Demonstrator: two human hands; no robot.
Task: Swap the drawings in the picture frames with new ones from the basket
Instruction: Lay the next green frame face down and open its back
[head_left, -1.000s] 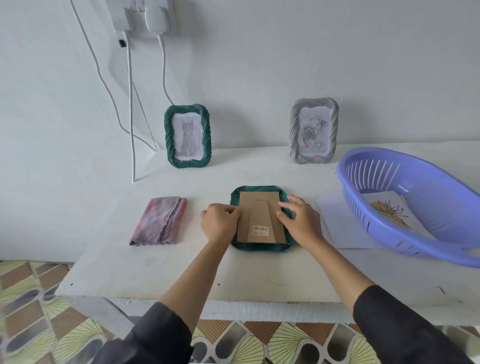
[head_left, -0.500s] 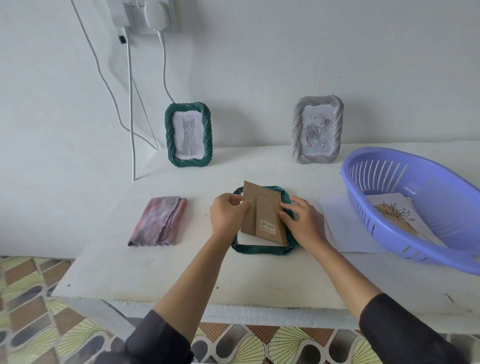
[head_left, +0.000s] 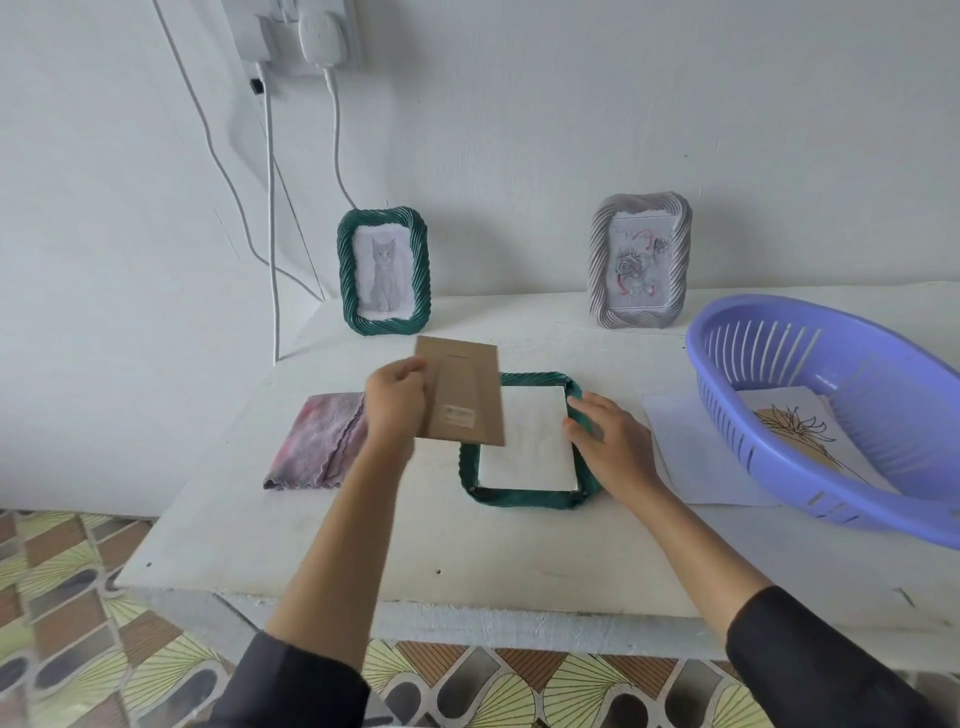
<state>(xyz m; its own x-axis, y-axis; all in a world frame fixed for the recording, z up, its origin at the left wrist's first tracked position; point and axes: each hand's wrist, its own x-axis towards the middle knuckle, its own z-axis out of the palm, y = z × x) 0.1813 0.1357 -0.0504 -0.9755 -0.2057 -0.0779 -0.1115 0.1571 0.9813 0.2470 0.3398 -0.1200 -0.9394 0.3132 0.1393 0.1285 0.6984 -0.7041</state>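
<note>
A green picture frame (head_left: 519, 499) lies face down in the middle of the white table (head_left: 519, 556). The white back of a paper sheet (head_left: 530, 441) shows inside it. My left hand (head_left: 397, 405) grips the brown cardboard backing board (head_left: 465, 397) and holds it lifted over the frame's left edge. My right hand (head_left: 608, 441) rests on the frame's right side, fingers curved over its rim. A purple basket (head_left: 779, 441) at the right holds a drawing of a flower (head_left: 800, 431).
Against the back wall stand a green frame with a cat drawing (head_left: 384, 273) and a grey frame with a rose drawing (head_left: 639, 262). A pink cloth (head_left: 317, 447) lies left of the face-down frame. A white sheet (head_left: 696, 457) lies partly under the basket. Cables (head_left: 270, 208) hang at left.
The backing board lay flat in the face-down frame, then my left hand tilted it up and lifted it out to the left. The white sheet inside the frame is now uncovered.
</note>
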